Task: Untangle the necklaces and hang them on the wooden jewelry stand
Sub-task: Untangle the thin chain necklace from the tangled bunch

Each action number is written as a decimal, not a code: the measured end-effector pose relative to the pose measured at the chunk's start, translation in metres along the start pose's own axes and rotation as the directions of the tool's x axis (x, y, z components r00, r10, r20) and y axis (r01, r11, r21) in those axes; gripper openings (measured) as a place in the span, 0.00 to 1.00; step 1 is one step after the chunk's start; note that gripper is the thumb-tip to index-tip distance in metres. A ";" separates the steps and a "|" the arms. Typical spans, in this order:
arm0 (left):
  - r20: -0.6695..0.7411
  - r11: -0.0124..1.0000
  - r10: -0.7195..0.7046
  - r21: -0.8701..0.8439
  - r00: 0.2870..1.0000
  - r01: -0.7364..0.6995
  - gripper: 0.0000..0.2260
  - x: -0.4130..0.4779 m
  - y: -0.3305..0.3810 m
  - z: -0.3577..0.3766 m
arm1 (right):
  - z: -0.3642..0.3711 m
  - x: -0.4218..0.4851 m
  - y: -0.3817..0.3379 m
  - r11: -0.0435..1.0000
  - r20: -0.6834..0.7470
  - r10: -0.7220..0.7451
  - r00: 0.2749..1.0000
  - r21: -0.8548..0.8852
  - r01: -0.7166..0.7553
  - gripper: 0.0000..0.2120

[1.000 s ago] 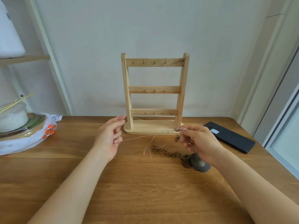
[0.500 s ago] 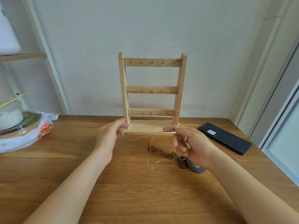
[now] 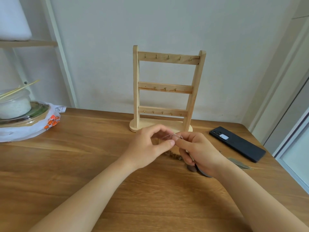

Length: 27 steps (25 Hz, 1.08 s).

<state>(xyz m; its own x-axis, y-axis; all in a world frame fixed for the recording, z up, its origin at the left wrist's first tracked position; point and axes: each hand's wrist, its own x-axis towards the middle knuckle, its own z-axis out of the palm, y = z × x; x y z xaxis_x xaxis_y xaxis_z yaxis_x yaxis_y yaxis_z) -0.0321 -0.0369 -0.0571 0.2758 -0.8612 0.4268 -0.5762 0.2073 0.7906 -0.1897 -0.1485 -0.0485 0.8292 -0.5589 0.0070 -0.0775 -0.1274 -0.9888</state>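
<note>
The wooden jewelry stand [image 3: 168,91] rises at the back of the table, three bars with small brass hooks, all bare. Just in front of its base, my left hand [image 3: 148,146] and my right hand [image 3: 199,151] meet, fingertips touching. Both pinch a thin pale cord necklace [image 3: 170,136], which arcs between the fingers. Below the hands a dark beaded chain [image 3: 173,155] lies on the table, mostly hidden. A brown pendant [image 3: 192,168] and a grey stone pendant [image 3: 203,173] peek out under my right wrist.
A black phone [image 3: 237,144] lies at the right, with a grey leaf-shaped piece [image 3: 239,163] near it. At the left sit a glass jar with sticks [image 3: 15,104] and a white bag with an orange print [image 3: 41,126]. The table's right edge [image 3: 284,168] is close.
My hands have come together from about a shoulder-width apart, so the cord that was stretched between them is now gathered at the fingertips. The camera has moved closer and shifted left.
</note>
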 end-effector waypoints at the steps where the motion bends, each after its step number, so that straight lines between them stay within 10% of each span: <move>1: -0.005 1.000 -0.003 -0.002 1.000 0.003 0.04 0.000 -0.001 0.001 | 0.000 0.000 0.001 1.000 -0.003 -0.004 1.000 -0.027 0.004 0.12; 27: 0.007 0.996 -0.094 0.002 0.996 0.094 0.07 0.001 -0.004 -0.007 | -0.005 0.002 0.004 0.975 -0.086 -0.176 0.981 -0.153 0.161 0.04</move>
<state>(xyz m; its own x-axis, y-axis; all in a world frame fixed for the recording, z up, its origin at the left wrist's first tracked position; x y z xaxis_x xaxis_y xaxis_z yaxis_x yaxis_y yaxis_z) -0.0238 -0.0354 -0.0571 0.3238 -0.8801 0.3472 -0.5494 0.1239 0.8263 -0.1910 -0.1547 -0.0515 0.7793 -0.5961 0.1935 -0.0264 -0.3396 -0.9402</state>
